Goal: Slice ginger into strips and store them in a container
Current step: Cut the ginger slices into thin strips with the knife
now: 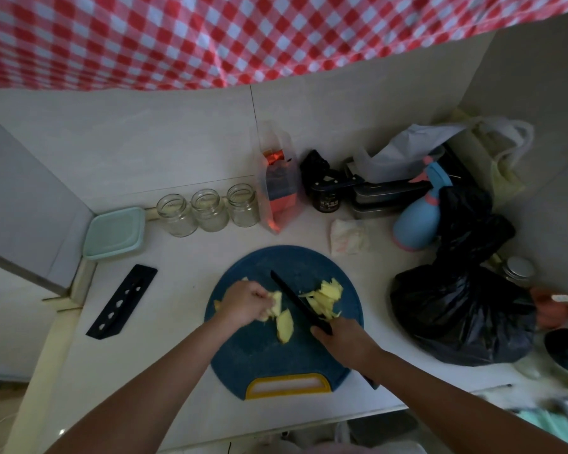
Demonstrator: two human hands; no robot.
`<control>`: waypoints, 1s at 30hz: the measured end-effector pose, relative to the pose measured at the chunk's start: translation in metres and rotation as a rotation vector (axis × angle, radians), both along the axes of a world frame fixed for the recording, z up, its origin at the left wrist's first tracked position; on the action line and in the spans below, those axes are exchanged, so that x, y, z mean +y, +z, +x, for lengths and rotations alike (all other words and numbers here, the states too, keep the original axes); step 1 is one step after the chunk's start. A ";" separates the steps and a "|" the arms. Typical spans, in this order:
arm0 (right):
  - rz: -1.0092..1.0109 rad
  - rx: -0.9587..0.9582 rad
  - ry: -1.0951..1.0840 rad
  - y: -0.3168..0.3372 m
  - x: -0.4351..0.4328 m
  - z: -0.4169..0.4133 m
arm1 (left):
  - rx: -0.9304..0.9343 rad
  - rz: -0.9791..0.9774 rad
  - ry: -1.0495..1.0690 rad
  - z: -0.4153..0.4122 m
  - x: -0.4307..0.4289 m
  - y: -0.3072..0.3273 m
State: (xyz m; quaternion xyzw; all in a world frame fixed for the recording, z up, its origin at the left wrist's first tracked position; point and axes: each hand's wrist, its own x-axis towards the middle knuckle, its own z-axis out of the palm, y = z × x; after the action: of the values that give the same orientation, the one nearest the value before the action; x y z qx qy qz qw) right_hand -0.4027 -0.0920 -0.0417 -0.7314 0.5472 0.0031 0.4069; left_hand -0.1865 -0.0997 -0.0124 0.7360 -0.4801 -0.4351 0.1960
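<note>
On the round blue cutting board (259, 362), the left hand (245, 304) bunches a small stack of ginger (277, 306), its fingers (263, 298) curled tight round the pieces. One loose slice (284, 324) lies just below them. The right hand (345, 340) grips the handle of a black knife (300, 301), fingers wrapped fully round it, the blade slanting across the board between the held ginger and a heap of cut ginger strips (325, 296) on its right.

The main risk, as I judge it, is the blade edge sitting very near the left fingertips: the stack is short and slippery, so a piece could roll or slide and bring a finger under the cut. Uneven stacking could also give thick, ragged strips. The heap lies towards the board's right edge, so a careless sweep of the blade may push strips off onto the counter (164, 322). The teal lidded container (115, 232) sits well apart at the back left, closed, so carrying strips there could scatter some.
</note>
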 end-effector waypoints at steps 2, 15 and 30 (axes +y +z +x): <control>0.010 -0.021 -0.007 0.002 0.001 0.000 | 0.056 0.192 -0.052 -0.013 0.005 -0.002; 0.136 -0.025 -0.123 0.009 0.020 0.007 | -0.296 0.124 -0.033 -0.034 0.013 -0.011; 0.241 -0.105 -0.126 0.019 0.019 -0.001 | -0.620 -0.015 -0.279 -0.070 0.037 -0.020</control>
State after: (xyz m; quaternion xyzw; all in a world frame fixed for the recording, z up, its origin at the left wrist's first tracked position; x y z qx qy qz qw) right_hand -0.4037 -0.0733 -0.0230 -0.6405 0.5659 0.0052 0.5192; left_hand -0.2562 -0.0631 -0.0324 0.7591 -0.6161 -0.2096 -0.0154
